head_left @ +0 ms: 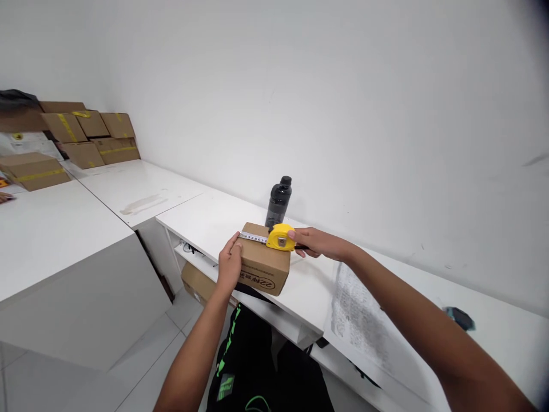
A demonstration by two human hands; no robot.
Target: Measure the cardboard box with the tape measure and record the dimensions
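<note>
A small brown cardboard box [266, 260] with dark printing on its near side sits at the front edge of the white shelf top. Lying across the box's top is the white blade of a yellow tape measure [280, 237], drawn out a short way towards the left. My right hand [313, 241] grips the tape measure's case at the box's right end. At the left end, my left hand [230, 257] is closed over the box's edge, with its fingertips at the tip of the blade. Just behind the box stands a dark bottle [279, 200] with a black cap.
Several taped cardboard boxes [114, 150] are stacked on the white table [43, 229] at the far left. A dark tool-like object [460, 317] lies at the right on the shelf top. Another cardboard box [199, 281] is in the space below. The wall closes off the back.
</note>
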